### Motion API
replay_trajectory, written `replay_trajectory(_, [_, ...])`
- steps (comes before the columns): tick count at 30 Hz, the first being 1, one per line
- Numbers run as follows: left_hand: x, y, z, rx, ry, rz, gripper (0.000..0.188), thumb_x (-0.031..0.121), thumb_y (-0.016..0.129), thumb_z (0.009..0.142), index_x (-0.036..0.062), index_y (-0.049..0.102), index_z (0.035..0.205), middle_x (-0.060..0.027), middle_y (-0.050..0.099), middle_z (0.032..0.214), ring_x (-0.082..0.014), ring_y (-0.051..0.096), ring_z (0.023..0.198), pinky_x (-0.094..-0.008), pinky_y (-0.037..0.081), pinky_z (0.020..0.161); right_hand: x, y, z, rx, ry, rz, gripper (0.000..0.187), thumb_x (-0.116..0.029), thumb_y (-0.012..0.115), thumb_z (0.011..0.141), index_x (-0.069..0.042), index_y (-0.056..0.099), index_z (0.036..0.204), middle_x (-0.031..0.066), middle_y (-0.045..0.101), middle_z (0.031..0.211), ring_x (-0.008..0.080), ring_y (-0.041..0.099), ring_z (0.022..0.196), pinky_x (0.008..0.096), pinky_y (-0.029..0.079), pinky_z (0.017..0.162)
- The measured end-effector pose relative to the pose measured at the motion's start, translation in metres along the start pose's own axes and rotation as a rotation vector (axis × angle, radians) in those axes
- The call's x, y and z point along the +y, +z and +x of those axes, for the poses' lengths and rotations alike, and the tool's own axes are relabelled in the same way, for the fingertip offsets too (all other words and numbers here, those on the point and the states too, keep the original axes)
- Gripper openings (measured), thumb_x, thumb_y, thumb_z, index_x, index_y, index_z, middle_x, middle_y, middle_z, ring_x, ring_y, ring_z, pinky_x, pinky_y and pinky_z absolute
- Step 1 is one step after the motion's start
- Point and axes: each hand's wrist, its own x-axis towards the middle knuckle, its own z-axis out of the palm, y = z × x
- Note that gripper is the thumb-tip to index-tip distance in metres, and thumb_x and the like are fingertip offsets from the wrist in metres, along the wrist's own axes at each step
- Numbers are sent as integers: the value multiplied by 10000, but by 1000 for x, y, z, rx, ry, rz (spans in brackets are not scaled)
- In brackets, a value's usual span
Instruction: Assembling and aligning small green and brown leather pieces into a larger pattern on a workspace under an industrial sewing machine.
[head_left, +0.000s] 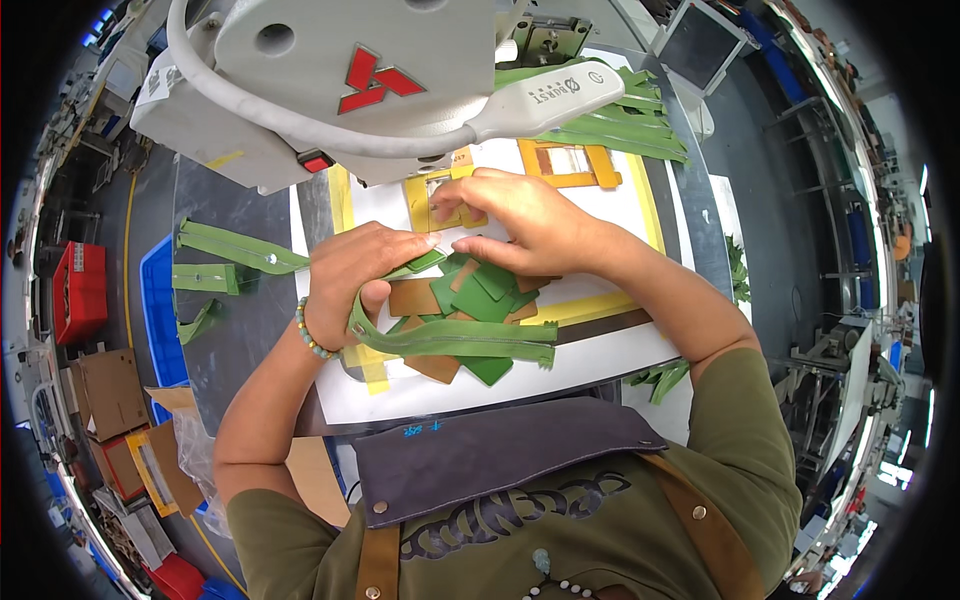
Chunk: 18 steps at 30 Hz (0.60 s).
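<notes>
My left hand (352, 262) is closed on a green zipper strip (460, 338), which loops out below the thumb and trails to the right. Its fingertips also rest by a small green piece (425, 262). Across from it, my right hand (545, 222) has its thumb apart from its bent fingers, and nothing shows between them. Those fingertips reach over a yellow-edged template (418, 205) and partly cover it. Beneath both hands lies a loose heap of green and brown patches (485, 290).
A grey sewing machine head (330, 60) overhangs the work. Another yellow-edged template (570, 180) lies at the right. More green zipper strips lie at the left (235, 245) and far right (620, 135). A blue bin (158, 300) stands beside the table.
</notes>
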Motion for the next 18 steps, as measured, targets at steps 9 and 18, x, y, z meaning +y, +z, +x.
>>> replay_trajectory(9, [-6,5,0,17,-45,5,721,551,308,1150,-17,748,1197,-190,782,1117,-321,755,851,-376,588,735,7,7,0,58,-53,-263,215,-134,781,924,-54,661,1082,125,637,1174,317,689,961,412,583,818])
replay_trajectory(18, [-3,-3,-19,396,-424,-87,919,706,228,1103,-61,735,1093,-153,786,1039,-223,733,836,-351,556,737,0,11,0,199,-65,-238,315,-173,809,905,-82,658,1166,193,540,1359,329,706,1002,421,587,844])
